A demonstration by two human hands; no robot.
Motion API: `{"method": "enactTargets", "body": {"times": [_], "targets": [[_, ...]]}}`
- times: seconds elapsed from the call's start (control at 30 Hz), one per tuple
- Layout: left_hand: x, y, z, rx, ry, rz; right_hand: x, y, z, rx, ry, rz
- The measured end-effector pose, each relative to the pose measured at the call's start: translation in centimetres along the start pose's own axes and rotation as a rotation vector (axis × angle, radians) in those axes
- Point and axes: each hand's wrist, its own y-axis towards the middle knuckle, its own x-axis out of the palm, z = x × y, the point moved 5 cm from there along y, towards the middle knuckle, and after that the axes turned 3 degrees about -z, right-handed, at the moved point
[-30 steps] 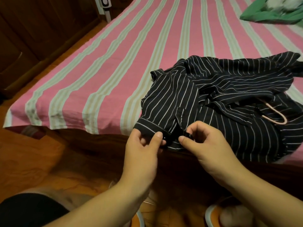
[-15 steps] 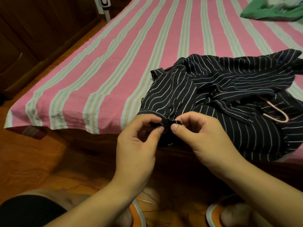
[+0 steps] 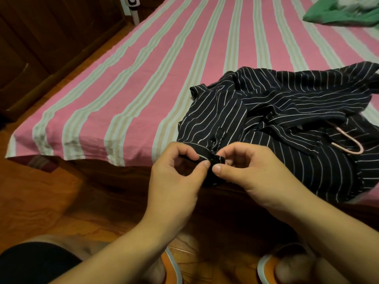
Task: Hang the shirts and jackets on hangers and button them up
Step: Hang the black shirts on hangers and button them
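No legible text, labels, brands or numbers appear. The white device [image 3: 132, 3] at the upper left of the frame carries dark markings (too small and blurred to read).

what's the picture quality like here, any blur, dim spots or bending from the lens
Head view: warm, dim indoor light; the wooden floor and the gap under the bed fall into dark shadow. The wide lens splays the bedsheet stripes outward. The green cloth at top right and the slippers at the bottom edge are smeared. Both the left hand and the right hand pinching the striped shirt look fairly sharp; no glare.
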Motion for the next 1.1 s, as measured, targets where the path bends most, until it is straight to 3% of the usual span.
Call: {"method": "enactTargets", "body": {"times": [0.17,0.33,0.57,0.73,0.97,1.1], "targets": [[-0.2,0.6,-0.2,0.018,0.024,-0.015,0.1,0.1,-0.3,-0.027,0.003,-0.148],[0.2,0.8,-0.4,-0.059,-0.017,-0.156,-0.6,0.4,-0.9,-0.145,-0.207,-0.098],[0.2,1.6,-0.5,-0.169,-0.031,-0.28,-0.6,0.1,-1.3,-0.441,-0.566,0.004],[0.5,1.9,-1.0,-0.354,-0.192,-0.366,-0.4,-0.3,-1.8,-0.681,-0.756,-0.083],[0.7,1.8,-1.8,-0.429,-0.325,-0.331,-0.5,0.1,-0.9,-0.71,-0.802,-0.024],[0.2,1.6,-1.6,-0.322,-0.138,-0.285,-0.3,-0.1,-0.5,-0.765,-0.86,0.037]]}}
